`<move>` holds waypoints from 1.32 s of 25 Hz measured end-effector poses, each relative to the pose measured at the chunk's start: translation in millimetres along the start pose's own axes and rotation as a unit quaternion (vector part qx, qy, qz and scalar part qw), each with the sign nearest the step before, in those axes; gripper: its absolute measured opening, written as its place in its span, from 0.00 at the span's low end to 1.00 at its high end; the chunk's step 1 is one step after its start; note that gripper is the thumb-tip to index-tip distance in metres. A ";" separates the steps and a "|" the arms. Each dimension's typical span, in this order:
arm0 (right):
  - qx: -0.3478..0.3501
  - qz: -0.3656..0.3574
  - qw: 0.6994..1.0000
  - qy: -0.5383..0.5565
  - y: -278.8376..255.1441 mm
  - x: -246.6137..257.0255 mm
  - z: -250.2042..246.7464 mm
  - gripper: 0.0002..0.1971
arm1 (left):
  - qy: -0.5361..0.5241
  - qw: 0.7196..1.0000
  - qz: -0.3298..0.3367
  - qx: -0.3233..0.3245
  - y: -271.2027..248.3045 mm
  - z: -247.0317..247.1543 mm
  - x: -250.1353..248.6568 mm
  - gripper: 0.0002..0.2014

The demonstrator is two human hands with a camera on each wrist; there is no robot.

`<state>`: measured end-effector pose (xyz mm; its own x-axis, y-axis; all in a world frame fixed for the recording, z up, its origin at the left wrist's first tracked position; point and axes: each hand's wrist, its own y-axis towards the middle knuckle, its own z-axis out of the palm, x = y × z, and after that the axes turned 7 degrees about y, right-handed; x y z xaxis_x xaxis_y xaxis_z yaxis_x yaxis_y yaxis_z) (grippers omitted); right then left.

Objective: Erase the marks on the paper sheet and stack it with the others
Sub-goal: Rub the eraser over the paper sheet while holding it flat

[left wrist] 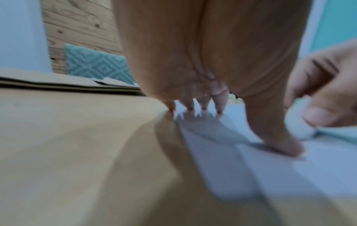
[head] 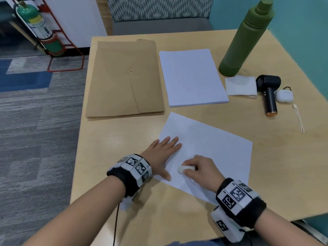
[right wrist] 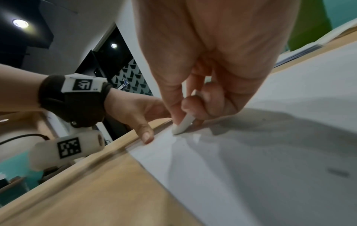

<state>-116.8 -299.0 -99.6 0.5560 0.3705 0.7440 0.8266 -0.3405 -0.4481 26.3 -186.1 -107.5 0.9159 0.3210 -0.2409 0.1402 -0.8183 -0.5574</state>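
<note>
A single white paper sheet (head: pixel 209 150) lies askew on the wooden table (head: pixel 124 139), near its front edge. My left hand (head: pixel 163 153) lies flat with straight fingers on the sheet's left edge, thumb (left wrist: pixel 284 145) pressing the paper (left wrist: pixel 289 175). My right hand (head: pixel 198 170) pinches a white eraser (head: pixel 183 169) and holds its tip on the sheet (right wrist: pixel 270 152) just right of the left thumb (right wrist: pixel 146 136). In the right wrist view the eraser (right wrist: pixel 183 125) sticks out between thumb and forefinger. A neat stack of white sheets (head: pixel 192 77) lies further back.
A brown envelope folder (head: pixel 124 80) lies left of the stack. At the right stand a tall green bottle (head: pixel 246 38), a folded tissue (head: pixel 240 85), a small black handheld fan (head: pixel 269 93), a white earbud case (head: pixel 284 95) and a white strap (head: pixel 299 118).
</note>
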 end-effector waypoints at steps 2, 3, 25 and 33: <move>0.001 0.021 0.999 0.042 2.0 -3.0 -7.9 0.04 | 0.021 1.000 0.000 -0.008 -5.8 -11.8 16.8 0.50; -0.003 0.024 0.998 0.060 3.7 -2.6 -9.8 0.05 | 0.034 0.999 -0.004 0.000 -9.7 -15.1 24.7 0.51; 0.030 -0.038 0.999 -0.010 28.6 46.4 31.5 0.14 | 0.049 0.996 0.007 0.080 -12.9 -13.6 40.3 0.69; 0.030 -0.016 0.999 -0.013 29.4 47.9 32.8 0.15 | 0.050 0.995 0.004 0.089 -11.9 -14.7 39.7 0.69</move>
<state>-62.9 -262.9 -93.4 0.5303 0.4027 0.7461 0.8475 -0.2762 -0.4533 66.4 -170.6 -98.7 0.9510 0.2580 -0.1702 0.0718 -0.7200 -0.6903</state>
